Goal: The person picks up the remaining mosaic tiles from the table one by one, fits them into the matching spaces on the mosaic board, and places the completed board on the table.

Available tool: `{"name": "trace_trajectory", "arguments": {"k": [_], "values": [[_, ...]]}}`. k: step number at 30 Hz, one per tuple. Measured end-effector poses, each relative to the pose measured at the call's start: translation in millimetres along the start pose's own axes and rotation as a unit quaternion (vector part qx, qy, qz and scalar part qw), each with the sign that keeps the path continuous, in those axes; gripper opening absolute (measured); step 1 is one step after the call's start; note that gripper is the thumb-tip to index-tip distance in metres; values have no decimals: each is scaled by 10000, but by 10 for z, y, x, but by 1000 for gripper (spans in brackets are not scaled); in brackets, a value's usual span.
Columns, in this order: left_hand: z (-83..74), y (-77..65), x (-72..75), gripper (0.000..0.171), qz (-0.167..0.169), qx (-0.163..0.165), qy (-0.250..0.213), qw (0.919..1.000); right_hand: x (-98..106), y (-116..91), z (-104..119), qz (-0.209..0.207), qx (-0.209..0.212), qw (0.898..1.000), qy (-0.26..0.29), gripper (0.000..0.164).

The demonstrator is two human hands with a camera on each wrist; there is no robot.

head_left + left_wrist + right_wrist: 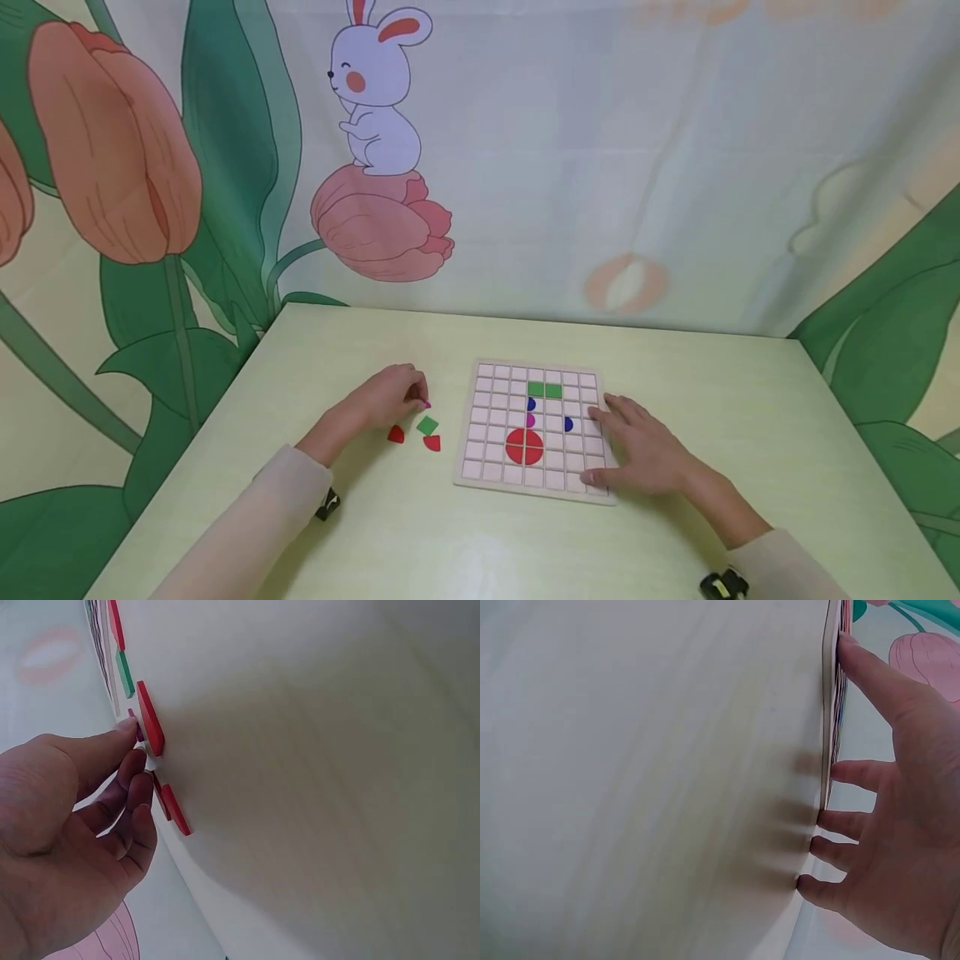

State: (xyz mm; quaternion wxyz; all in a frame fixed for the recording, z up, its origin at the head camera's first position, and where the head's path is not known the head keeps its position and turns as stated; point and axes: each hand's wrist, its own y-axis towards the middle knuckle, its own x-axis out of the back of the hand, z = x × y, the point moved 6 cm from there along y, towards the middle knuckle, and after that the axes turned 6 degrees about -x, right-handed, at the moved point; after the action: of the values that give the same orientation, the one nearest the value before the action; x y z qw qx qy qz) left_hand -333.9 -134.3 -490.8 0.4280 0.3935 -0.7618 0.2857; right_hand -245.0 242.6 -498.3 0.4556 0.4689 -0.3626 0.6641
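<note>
My left hand (pixel 417 399) lies on the table left of the grid board (pixel 480 467), fingers curled, and pinches a small magenta piece (pixel 426 405) at its fingertips. In the left wrist view the thumb and fingers (pixel 127 776) close around that magenta piece (pixel 136 726), next to a red piece (pixel 150 720). My right hand (pixel 611 437) rests flat on the board's right edge with straight, spread fingers. The right wrist view shows the thumb (pixel 870 675) on top of the board (pixel 829 705) and the other fingers at its side.
Two red pieces (pixel 395 434) (pixel 432 442) and a green diamond (pixel 427 425) lie loose between the left hand and the board. The board holds two green squares (pixel 544 389), two blue half-discs (pixel 567 423), a magenta piece (pixel 530 420) and a red circle (pixel 523 446). A printed curtain backs the table.
</note>
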Motion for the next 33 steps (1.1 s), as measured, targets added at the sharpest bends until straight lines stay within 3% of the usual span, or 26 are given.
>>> {"name": "trace_trajectory", "arguments": {"k": [11, 16, 22, 26, 33], "values": [[27, -1, -4, 13, 12, 73, -138, 9999, -12, 19, 22, -1, 44, 10000, -43, 106], [-57, 46, 34, 11, -165, -47, -142, 9998, 15, 18, 49, 3, 53, 10000, -20, 106], [-401, 184, 101, 7, -366, -325, -426, 9979, 61, 10, 86, -18, 105, 9999, -19, 104], [-679, 298, 137, 4, -450, -678, -569, 9951, 56, 12, 96, 7, 106, 9999, -13, 104], [-1032, 516, 111, 8, -621, -1167, -766, 9883, 52, -7, 83, 8, 79, 10000, 6, 103]]}}
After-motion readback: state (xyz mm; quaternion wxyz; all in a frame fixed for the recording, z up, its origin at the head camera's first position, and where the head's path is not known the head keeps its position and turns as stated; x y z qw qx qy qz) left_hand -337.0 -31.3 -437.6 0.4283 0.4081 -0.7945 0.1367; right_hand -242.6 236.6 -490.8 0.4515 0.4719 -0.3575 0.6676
